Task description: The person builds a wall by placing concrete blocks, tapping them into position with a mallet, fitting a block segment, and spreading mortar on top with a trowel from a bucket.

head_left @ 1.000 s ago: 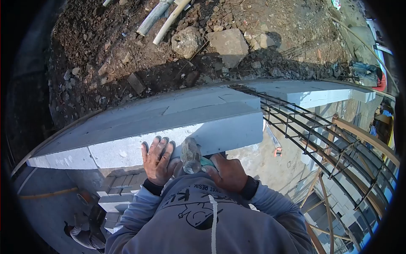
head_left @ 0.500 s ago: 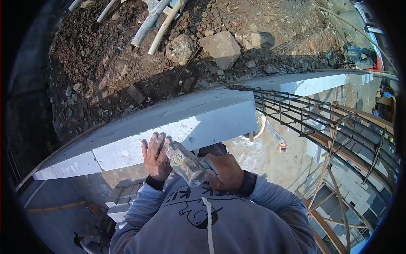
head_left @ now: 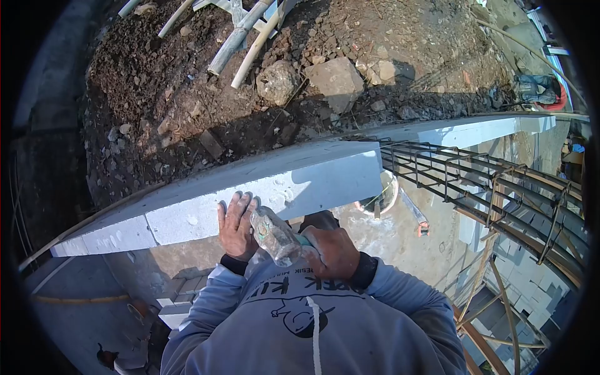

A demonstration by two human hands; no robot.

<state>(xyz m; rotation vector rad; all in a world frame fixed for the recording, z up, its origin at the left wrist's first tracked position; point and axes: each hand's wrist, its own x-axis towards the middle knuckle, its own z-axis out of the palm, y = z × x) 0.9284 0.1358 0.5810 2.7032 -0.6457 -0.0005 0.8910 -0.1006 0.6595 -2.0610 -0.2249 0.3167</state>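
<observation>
- The left hand (head_left: 239,228) lies against the near side of the pale block wall (head_left: 187,217), its fingers stretched out and slightly spread, holding nothing.
- The right hand (head_left: 334,252) is wrapped around the green handle of a hammer (head_left: 276,239), thumb along the handle.
- The hammer's worn, dusty head is between the two hands, just right of the left hand and in front of the wearer's grey top (head_left: 269,337); whether it touches the wall cannot be told.
- The wall runs from the left to the middle, and a joint between blocks shows left of the left hand.
- Right of the wall's end, a cage of metal bars (head_left: 459,181) stretches to the right.
- Below that end, a round bucket (head_left: 389,195) is on the floor, with a long tool with an orange tip (head_left: 414,212) to its right.
- On the far side is rough soil with two large stones (head_left: 337,80) and some poles (head_left: 239,40).
- At the near left, another person (head_left: 107,357) is partly visible beyond some stacked blocks (head_left: 177,312).
</observation>
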